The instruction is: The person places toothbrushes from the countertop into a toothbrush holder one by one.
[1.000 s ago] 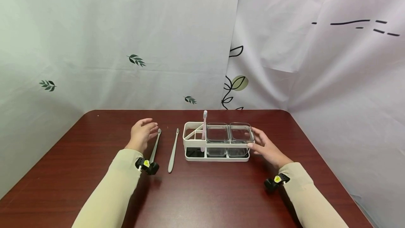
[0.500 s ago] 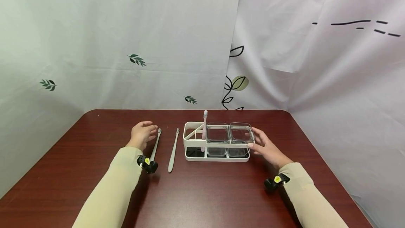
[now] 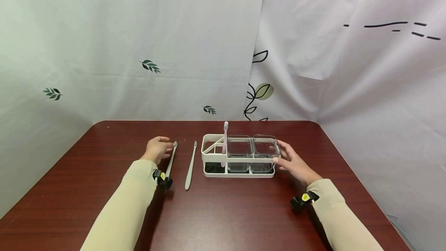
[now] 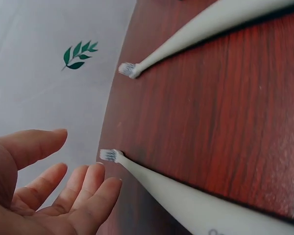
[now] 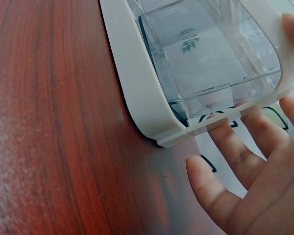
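Note:
In the head view my left hand hovers beside the head of the left toothbrush. Its fingers are relaxed and hold nothing; the left wrist view shows thumb and fingers well apart, near the bristles. A second toothbrush with a whitish handle lies parallel to the right. My right hand grips the right end of a white toothbrush holder, thumb on the upper rail and fingertips along the end. A pink toothbrush stands upright in the holder's divided left part.
Two clear cups, the left cup and the right cup, sit in the holder. Everything rests on a dark red-brown wooden table. A pale printed curtain hangs behind the table's far edge.
My left hand has lowered slightly and moved a little closer to the left toothbrush. The right hand and the holder have stayed in place.

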{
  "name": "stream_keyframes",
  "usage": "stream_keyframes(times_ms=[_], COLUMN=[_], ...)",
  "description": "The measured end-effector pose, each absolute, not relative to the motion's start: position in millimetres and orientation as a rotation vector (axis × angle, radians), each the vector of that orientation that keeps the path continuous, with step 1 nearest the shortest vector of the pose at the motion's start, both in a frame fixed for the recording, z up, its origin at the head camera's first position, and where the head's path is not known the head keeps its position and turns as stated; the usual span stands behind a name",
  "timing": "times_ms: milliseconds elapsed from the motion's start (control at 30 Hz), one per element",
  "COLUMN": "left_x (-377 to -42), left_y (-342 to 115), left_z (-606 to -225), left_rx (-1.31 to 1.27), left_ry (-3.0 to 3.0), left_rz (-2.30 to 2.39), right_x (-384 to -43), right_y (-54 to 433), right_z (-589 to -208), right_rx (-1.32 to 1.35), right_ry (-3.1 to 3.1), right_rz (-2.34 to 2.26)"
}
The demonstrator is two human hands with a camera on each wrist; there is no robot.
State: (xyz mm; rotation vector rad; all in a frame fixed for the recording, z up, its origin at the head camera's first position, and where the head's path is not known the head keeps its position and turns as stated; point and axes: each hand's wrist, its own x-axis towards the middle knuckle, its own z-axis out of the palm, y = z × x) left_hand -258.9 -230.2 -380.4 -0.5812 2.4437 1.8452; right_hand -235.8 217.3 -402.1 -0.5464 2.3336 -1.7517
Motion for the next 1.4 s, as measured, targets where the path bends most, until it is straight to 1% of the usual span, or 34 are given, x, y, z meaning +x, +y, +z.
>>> stream_keyframes(times_ms=[1400], left_x=[-262.4], left_y=[-233.2], left_z=[-390.7], left_rx=[-0.471], left_ry=[2.541], left_rz=[1.588], right_x=[-236.6], right_y=[216.7], right_z=[-402.3], right_rx=[-0.553], right_ry=[2.325], right_rz=[-1.764])
